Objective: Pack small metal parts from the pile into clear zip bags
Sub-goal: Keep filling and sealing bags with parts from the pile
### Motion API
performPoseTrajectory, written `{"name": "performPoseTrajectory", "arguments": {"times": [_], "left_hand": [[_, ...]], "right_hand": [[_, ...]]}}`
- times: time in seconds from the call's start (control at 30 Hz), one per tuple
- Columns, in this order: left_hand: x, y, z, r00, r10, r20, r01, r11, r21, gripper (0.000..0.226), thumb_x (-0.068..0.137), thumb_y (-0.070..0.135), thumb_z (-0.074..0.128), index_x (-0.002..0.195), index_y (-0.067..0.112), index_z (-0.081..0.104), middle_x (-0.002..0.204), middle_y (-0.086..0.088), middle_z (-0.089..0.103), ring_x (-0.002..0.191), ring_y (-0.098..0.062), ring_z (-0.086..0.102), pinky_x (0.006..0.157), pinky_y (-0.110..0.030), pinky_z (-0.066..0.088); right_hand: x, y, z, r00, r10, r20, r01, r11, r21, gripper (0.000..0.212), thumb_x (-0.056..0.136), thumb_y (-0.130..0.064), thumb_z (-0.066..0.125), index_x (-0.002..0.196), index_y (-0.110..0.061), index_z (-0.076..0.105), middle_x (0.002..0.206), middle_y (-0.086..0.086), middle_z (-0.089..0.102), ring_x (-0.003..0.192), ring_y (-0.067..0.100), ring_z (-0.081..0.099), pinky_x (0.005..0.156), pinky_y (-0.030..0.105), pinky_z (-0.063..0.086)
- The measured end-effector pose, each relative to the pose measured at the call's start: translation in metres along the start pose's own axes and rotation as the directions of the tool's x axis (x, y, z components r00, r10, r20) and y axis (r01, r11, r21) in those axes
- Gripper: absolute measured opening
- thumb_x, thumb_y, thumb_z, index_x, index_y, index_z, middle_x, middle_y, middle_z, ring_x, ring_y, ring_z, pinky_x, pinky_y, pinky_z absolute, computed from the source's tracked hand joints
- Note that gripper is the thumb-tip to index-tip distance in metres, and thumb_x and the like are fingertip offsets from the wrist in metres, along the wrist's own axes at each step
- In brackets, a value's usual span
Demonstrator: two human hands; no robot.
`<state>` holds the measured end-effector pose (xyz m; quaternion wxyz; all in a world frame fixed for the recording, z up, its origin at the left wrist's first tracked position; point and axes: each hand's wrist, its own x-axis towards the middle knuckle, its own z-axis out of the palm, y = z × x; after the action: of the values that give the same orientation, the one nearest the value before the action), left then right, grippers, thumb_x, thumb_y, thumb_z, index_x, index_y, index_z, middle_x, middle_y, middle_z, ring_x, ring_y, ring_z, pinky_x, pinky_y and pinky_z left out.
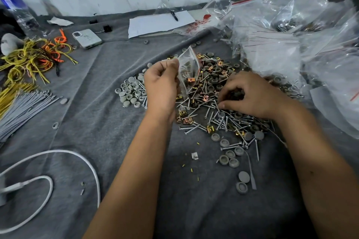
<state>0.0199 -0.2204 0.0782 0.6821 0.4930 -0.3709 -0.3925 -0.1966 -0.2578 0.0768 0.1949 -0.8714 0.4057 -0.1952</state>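
A pile of screws, brass-coloured clips and grey caps (209, 103) lies on the grey cloth (97, 141) at the centre. My left hand (161, 85) pinches a small clear zip bag (189, 70) with a red strip, held upright above the pile's left side; a clip and a few parts show inside it. My right hand (250, 97) rests on the pile to the right of the bag, fingers curled over dark parts among the screws. What the fingertips grip is hidden.
A heap of empty clear zip bags (291, 48) fills the right and back right. Left lie yellow and orange wires (35, 58), grey ties (23, 108), a phone (87, 39) and a white cable (58, 161). Paper with a pen (159, 23) lies at the back.
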Motion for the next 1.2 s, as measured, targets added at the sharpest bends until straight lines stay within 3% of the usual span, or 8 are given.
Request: {"name": "performPoseTrajectory", "arguments": {"times": [0.17,0.27,0.47,0.6,0.7,0.77,1.07,1.2], "left_hand": [[0.002,0.004,-0.002,0.984,0.054,-0.169,-0.062,0.997,-0.043,0.041,0.105,0.007,0.057,0.066,0.016,0.049,0.052,0.006,0.042,0.047,-0.009,0.033,0.046,-0.022,0.027],[0.003,0.003,0.000,0.967,0.119,-0.224,-0.122,0.993,0.002,0.034,0.104,0.008,0.059,0.071,0.012,0.051,0.063,-0.005,0.039,0.059,-0.021,0.031,0.056,-0.033,0.025],[-0.002,0.000,0.004,0.974,0.168,-0.150,-0.158,0.985,0.075,0.018,0.105,0.009,0.057,0.089,0.001,0.056,0.063,-0.005,0.042,0.053,-0.014,0.036,0.050,-0.029,0.031],[-0.001,-0.003,0.003,0.980,0.148,-0.132,-0.135,0.985,0.107,0.020,0.105,0.010,0.058,0.087,0.002,0.057,0.062,-0.003,0.042,0.054,-0.013,0.035,0.051,-0.028,0.031],[-0.002,-0.003,0.003,0.984,0.154,-0.086,-0.141,0.980,0.141,0.019,0.105,0.011,0.058,0.088,0.002,0.057,0.063,-0.003,0.045,0.053,-0.012,0.037,0.050,-0.027,0.033],[-0.003,-0.002,0.004,0.984,0.167,-0.069,-0.154,0.975,0.159,0.018,0.105,0.011,0.058,0.090,0.001,0.058,0.066,-0.008,0.046,0.056,-0.017,0.039,0.053,-0.030,0.035],[-0.005,-0.002,0.009,0.986,0.169,-0.007,-0.160,0.947,0.280,0.026,0.104,0.014,0.061,0.078,0.016,0.060,0.059,0.007,0.050,0.049,-0.005,0.041,0.049,-0.022,0.036],[-0.007,-0.002,0.011,0.983,0.182,-0.001,-0.173,0.937,0.302,0.026,0.103,0.014,0.063,0.078,0.017,0.061,0.059,0.009,0.052,0.048,0.001,0.043,0.048,-0.016,0.036]], "right_hand": [[0.000,-0.002,0.000,0.994,0.040,0.104,-0.044,0.999,0.031,0.015,0.079,-0.035,0.086,0.089,-0.031,0.076,0.093,-0.017,0.060,0.089,-0.006,0.056,0.072,0.013,0.038],[0.001,-0.003,0.002,0.994,0.035,0.104,-0.038,0.999,0.026,0.011,0.082,-0.033,0.083,0.087,-0.030,0.074,0.096,-0.014,0.059,0.094,0.001,0.055,0.077,0.018,0.040],[0.000,-0.006,0.004,0.994,0.005,0.112,-0.006,1.000,0.004,0.015,0.084,-0.035,0.081,0.087,-0.035,0.067,0.098,-0.015,0.056,0.105,0.009,0.048,0.090,0.032,0.038],[0.002,-0.008,0.007,0.996,-0.040,0.082,0.041,0.999,-0.019,0.013,0.087,-0.033,0.079,0.087,-0.034,0.066,0.095,-0.019,0.057,0.099,0.002,0.047,0.086,0.027,0.036],[0.002,-0.009,0.007,0.999,-0.028,0.042,0.026,0.999,0.040,0.014,0.090,-0.025,0.078,0.089,-0.033,0.066,0.090,-0.021,0.063,0.091,-0.007,0.058,0.076,0.007,0.037],[0.002,-0.009,0.008,1.000,-0.008,-0.001,0.008,0.996,0.094,0.013,0.092,-0.021,0.076,0.091,-0.030,0.066,0.087,-0.019,0.066,0.086,-0.009,0.061,0.069,0.002,0.039],[0.004,-0.014,0.012,0.959,0.050,-0.279,0.026,0.965,0.262,0.010,0.094,-0.015,0.074,0.101,-0.022,0.074,0.088,-0.014,0.071,0.084,-0.001,0.067,0.073,0.011,0.050],[0.007,-0.017,0.015,0.954,0.065,-0.292,0.068,0.903,0.424,0.020,0.095,-0.011,0.072,0.110,-0.022,0.077,0.093,-0.013,0.076,0.088,0.000,0.071,0.077,0.013,0.051]]}}
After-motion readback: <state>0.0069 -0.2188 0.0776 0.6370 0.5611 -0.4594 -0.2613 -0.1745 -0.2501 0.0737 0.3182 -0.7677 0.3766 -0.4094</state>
